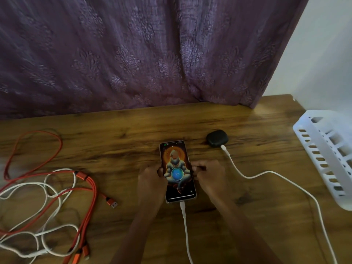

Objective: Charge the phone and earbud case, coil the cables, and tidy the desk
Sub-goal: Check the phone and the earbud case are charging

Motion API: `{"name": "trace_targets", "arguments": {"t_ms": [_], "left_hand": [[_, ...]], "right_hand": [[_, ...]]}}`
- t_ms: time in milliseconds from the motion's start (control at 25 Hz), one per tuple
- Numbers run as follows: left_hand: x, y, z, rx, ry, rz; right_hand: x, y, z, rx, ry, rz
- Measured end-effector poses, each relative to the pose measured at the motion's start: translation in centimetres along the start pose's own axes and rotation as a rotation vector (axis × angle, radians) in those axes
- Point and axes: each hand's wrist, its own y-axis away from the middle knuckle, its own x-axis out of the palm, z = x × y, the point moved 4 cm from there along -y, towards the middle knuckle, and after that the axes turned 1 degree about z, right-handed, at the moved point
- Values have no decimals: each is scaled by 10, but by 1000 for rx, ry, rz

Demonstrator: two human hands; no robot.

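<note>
The phone [176, 161] lies flat on the wooden desk [122, 130], screen lit with a charging circle, a white cable [184, 221] plugged into its near end. My left hand [151, 180] grips its left edge and my right hand [209, 174] grips its right edge. The black earbud case [217, 138] sits behind and to the right, with another white cable [266, 174] plugged in. A loose tangle of red cables [83, 202] and white cables [47, 189] sprawls at the left.
A white plastic slotted basket [327, 155] stands at the desk's right edge. A purple patterned curtain [133, 54] hangs behind the desk. A red USB plug [112, 203] lies left of my left forearm.
</note>
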Motion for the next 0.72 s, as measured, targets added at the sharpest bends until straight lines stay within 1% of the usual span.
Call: {"name": "trace_targets", "arguments": {"t_ms": [40, 120, 200, 240, 280, 320, 400, 480, 520, 600, 720], "left_hand": [[-1, 0, -5, 11, -47, -32], [0, -1, -23, 83, -111, -69], [9, -6, -48, 182, -109, -20], [17, -10, -61, 233, -101, 28], [27, -15, -72, 274, -99, 83], [38, -20, -82, 298, -100, 135], [60, -31, -93, 293, -88, 223], [80, -42, -99, 294, -66, 281], [86, -47, -100, 298, -62, 294], [95, -56, -102, 324, -59, 302], [101, -59, -105, 354, -22, 274]], "right_hand": [[-6, 0, 1, -21, -30, -7], [-27, -4, 7, -127, 10, -105], [-54, -16, 11, -224, 88, -222], [-68, -26, 11, -251, 95, -244], [-79, -39, 8, -264, 104, -229], [-88, -51, 5, -263, 126, -170], [-94, -73, -1, -268, 183, 23], [-92, -89, -8, -254, 229, 200], [-90, -94, -11, -241, 237, 253], [-90, -101, -14, -213, 214, 295], [-93, -101, -16, -172, 171, 291]]}}
